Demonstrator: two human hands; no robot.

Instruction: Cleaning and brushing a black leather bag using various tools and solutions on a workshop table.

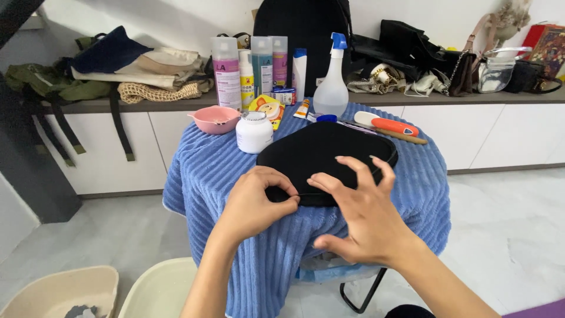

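Pinching the near edge of a flat black bag [326,154] with our left hand [256,203], we rest our right hand [365,215] spread open on it. Just beyond stand a white jar [254,132], pink bowl [215,119] and spray bottle [331,82], on a bench draped in blue ribbed cloth [200,171]; a white cabinet [506,132] lines the far wall.

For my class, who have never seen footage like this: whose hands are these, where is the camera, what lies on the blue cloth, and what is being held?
The single picture comes from a camera worn on a person's head, looking down at their own bare hands. The left hand pinches the near edge of a flat black pouch; the right hand rests spread on it. The pouch lies on a table draped with a blue ribbed cloth. Behind it stand a white jar, a pink bowl, a spray bottle and an orange-handled brush.
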